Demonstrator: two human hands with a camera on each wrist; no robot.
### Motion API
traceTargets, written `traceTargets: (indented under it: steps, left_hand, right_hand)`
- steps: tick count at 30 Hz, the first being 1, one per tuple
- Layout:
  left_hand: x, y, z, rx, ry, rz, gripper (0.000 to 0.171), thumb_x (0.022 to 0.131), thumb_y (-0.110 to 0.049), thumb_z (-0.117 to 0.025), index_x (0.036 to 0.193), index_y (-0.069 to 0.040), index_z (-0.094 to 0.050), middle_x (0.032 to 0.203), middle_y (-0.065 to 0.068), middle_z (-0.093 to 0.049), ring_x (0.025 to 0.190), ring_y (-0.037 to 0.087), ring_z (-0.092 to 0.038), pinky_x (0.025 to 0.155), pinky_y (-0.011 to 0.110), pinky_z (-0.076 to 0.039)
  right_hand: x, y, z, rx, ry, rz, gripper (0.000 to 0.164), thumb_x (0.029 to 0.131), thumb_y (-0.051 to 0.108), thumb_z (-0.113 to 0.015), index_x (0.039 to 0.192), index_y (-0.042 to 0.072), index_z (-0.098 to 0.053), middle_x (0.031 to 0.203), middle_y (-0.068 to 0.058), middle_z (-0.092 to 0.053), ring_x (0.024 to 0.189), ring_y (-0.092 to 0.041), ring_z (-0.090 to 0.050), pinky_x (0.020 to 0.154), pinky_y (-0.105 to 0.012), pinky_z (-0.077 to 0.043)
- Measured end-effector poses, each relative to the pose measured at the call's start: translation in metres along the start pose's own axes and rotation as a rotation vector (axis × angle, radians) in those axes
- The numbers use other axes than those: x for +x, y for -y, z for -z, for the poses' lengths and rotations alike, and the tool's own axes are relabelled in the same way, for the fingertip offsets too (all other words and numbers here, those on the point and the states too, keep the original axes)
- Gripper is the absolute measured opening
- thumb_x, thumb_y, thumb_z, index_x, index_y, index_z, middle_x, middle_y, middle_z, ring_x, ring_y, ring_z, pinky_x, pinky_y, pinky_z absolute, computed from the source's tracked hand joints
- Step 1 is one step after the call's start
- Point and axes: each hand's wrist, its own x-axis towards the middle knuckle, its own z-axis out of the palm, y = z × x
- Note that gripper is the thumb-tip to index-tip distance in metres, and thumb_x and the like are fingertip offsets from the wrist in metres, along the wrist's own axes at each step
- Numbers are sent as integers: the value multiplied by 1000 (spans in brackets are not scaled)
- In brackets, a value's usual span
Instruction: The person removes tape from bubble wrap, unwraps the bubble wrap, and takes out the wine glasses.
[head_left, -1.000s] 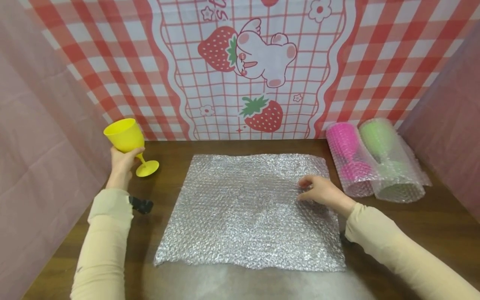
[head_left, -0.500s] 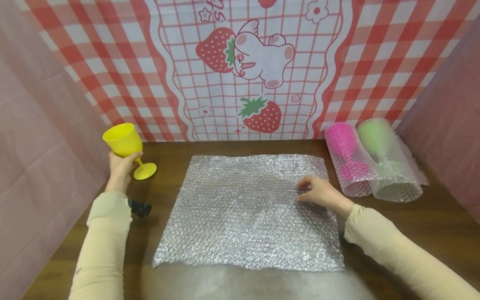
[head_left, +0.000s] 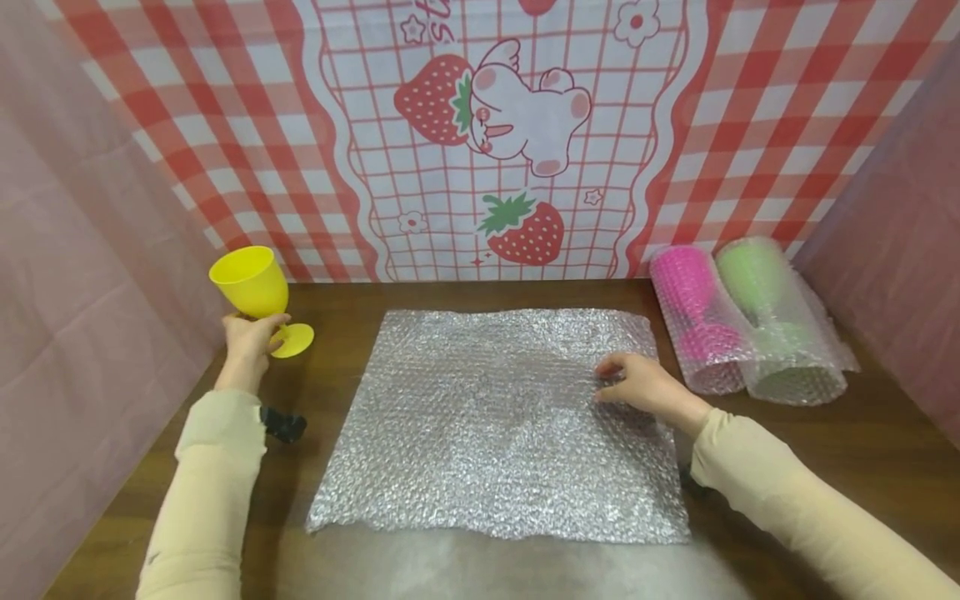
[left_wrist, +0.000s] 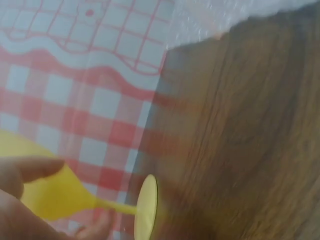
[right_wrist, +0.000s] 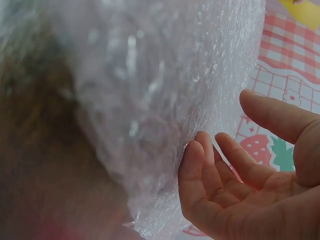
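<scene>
A yellow plastic goblet (head_left: 252,282) stands at the back left, its bowl leaning left. My left hand (head_left: 249,343) holds it low on the bowl, near the stem. In the left wrist view the thumb lies across the goblet's bowl (left_wrist: 55,195), while its round foot (left_wrist: 146,209) points toward the wooden surface. Silvery bubble wrap (head_left: 487,433) is spread flat in the middle of the table. Over its right part my right hand (head_left: 637,385) rests with loosely bent fingers and nothing between them. Up close in the right wrist view, the fingertips are right at the bubble wrap (right_wrist: 160,100).
Two bubble-wrapped goblets, a pink one (head_left: 690,283) and a green one (head_left: 757,279), lie side by side at the back right. Behind the wooden table (head_left: 330,317) hangs a red checked strawberry cloth (head_left: 525,233). Pink curtains (head_left: 90,250) close off both sides.
The goblet has come down slightly in my left hand, and the hand now sits lower, by the stem. My right hand and the bubble wrap have stayed put.
</scene>
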Motion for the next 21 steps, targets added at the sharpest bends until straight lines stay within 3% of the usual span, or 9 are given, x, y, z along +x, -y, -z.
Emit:
traceTargets:
  steps: [4,7,10,15,21]
  left_hand:
    - [-8,6,-3,52,18,90,90,84,-16,-57,141,-11,12,146,10,-12,119,19,-37,74,19,-51]
    - [-13,9,-5,72,18,132,90,84,-19,-56,141,-10,13,147,10,-10,108,17,-42,71,17,-50]
    - [-18,10,-8,81,18,136,83,84,-20,-56,140,-9,4,143,7,-15,88,9,-41,68,16,-50]
    - [-26,3,-15,47,97,111,79,85,-18,-55,139,-9,2,148,7,-12,91,8,-42,73,16,-49]
    - [-42,-9,-32,56,161,64,79,86,-17,-55,142,-6,-1,147,11,-14,82,4,-44,66,12,-49]
  right_hand:
    - [-1,0,3,7,16,-10,47,80,22,-66,117,-3,-53,116,-23,-55,103,-37,-53,82,-44,-48]
    - [-1,0,6,2,8,-8,47,81,23,-65,118,-3,-52,111,-21,-58,99,-34,-56,80,-43,-50]
    - [-2,1,10,-7,-7,-4,45,82,24,-63,117,-3,-53,108,-20,-59,94,-31,-58,77,-41,-51]
    - [-3,1,21,-14,-34,-6,44,88,26,-57,120,-3,-52,110,-21,-58,96,-31,-58,76,-40,-50]
    - [-3,0,42,-43,-126,-15,46,91,31,-52,121,-3,-50,115,-25,-56,100,-37,-55,79,-44,-48]
